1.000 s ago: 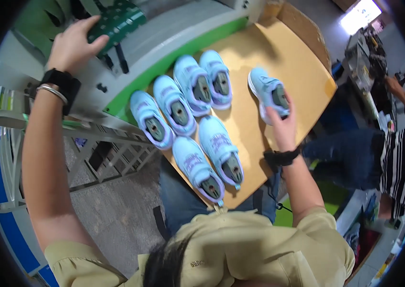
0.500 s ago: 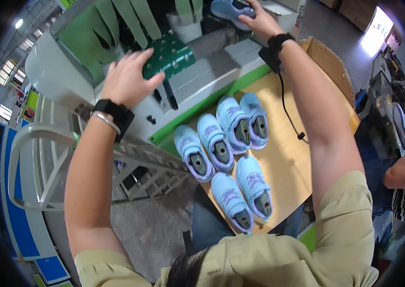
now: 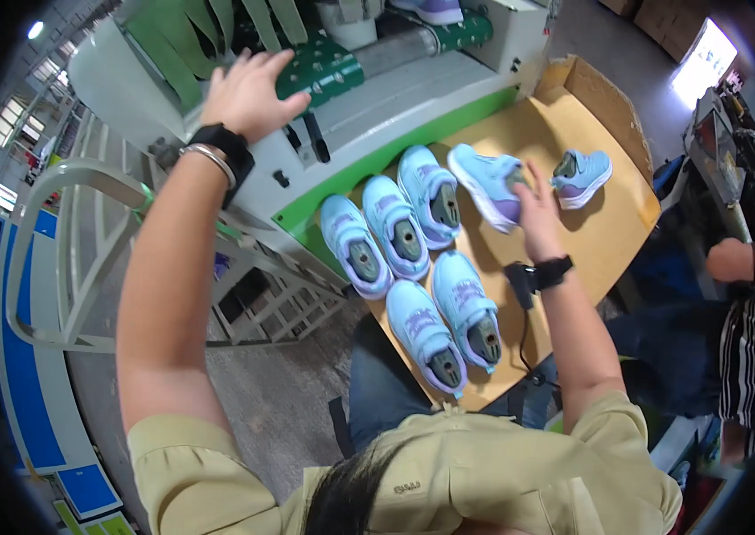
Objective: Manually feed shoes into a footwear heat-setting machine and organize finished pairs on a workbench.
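Observation:
My right hand [image 3: 536, 214] is closed on the heel end of a light blue sneaker [image 3: 483, 183] with a white sole and purple heel, tilted over the tabletop. To its left, several matching sneakers [image 3: 384, 227] stand in two rows, each with a dark grey insert in its opening. My left hand [image 3: 251, 94] is open, fingers spread, beside the green studded conveyor belt [image 3: 328, 73], holding nothing. Another sneaker [image 3: 440, 11] rests on the machine at the top edge, partly cut off. One more sneaker [image 3: 584, 178] stands alone right of my right hand.
The wooden table [image 3: 529, 343] has a raised cardboard edge [image 3: 605, 98] on its far right. It adjoins the white machine, which has hanging green strips [image 3: 257, 22]. A white metal rack [image 3: 83, 259] stands at left. A person in striped clothing [image 3: 746, 348] is at right.
My right hand has come back from the machine to the table and taken a sneaker from the far row. The sneaker it held before is on the machine. My left hand remains open.

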Motion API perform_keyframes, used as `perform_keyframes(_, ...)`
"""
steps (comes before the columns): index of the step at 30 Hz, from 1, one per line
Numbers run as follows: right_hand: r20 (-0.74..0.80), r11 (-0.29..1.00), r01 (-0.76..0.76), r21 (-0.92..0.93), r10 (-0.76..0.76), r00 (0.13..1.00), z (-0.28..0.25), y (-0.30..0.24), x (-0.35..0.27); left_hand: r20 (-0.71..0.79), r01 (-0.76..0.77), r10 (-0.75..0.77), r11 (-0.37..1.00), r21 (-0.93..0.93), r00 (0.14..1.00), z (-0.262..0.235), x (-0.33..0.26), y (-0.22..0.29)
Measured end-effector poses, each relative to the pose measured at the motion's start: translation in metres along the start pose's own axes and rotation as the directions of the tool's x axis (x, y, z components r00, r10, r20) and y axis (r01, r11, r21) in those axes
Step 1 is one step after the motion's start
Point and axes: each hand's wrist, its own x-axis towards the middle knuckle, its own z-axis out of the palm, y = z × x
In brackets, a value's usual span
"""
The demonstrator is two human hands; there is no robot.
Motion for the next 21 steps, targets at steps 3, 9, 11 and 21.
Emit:
perform_keyframes(3, 0.097, 0.853, 0.472, -0.223, -0.462, 0.881, 0.006, -0.059, 0.002, 0.007, 0.015, -0.015, 1.0, -0.027, 1.0, -0.002, -0.002, 0.006)
perform_keyframes(9, 0.435, 0.476, 0.869, -0.133, -0.76, 0.483, 0.162, -0.18, 0.042, -0.036, 0.019, -0.021, 0.999, -0.05, 0.999, -0.005, -0.004, 0.004)
perform_keyframes(11, 0.448, 0.361, 0.821, -0.442, -0.705, 0.55, 0.232, -0.155, 0.061, -0.057, 0.031, -0.033, 0.999, -0.042, 0.998, 0.001, 0.002, 0.003)
perform_keyframes(21, 0.199, 0.125, 0.261, -0.957, -0.373, 0.906, 0.03, -0.028, 0.133, 0.051, 0.058, -0.056, 0.998, -0.035, 0.997, -0.009, 0.008, 0.01)
